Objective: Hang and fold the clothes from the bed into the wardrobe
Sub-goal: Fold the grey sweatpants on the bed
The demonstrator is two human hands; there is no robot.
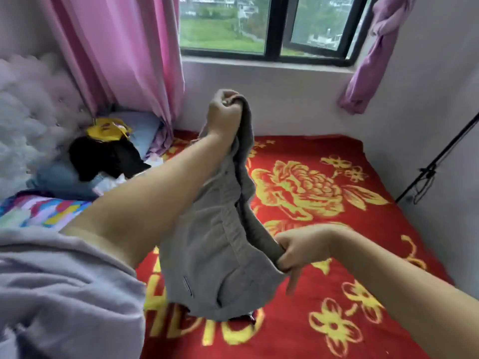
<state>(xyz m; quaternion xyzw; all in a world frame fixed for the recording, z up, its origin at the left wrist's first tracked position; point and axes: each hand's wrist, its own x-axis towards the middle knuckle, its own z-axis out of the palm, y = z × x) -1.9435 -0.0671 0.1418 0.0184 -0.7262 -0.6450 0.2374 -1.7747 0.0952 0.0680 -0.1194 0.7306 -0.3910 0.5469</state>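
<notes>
Over the bed (337, 320), I'm folding grey trousers (220, 255).
Left hand (224, 112) and right hand (300, 248) both grip them; clothes pile (103, 156) awaits.

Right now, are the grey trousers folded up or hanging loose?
Hanging loose, unfolded. The grey trousers droop between the left hand, held high, and the right hand, above the red blanket.

Grey garment (220, 244): matt woven cloth, faintly ribbed like fine corduroy, with stitched seams. Red blanket (337, 156): thick, fuzzy pile, yellow flower pattern, no sheen. Pink curtain (124, 53): thin, smooth fabric, slight lustre in folds. Headboard (28, 104): tufted, padded, soft-looking upholstery. Window frame (277, 27): dark, smooth, semi-gloss; material could not be told. Sleeve (59, 294): matt lilac knit cloth.
</notes>
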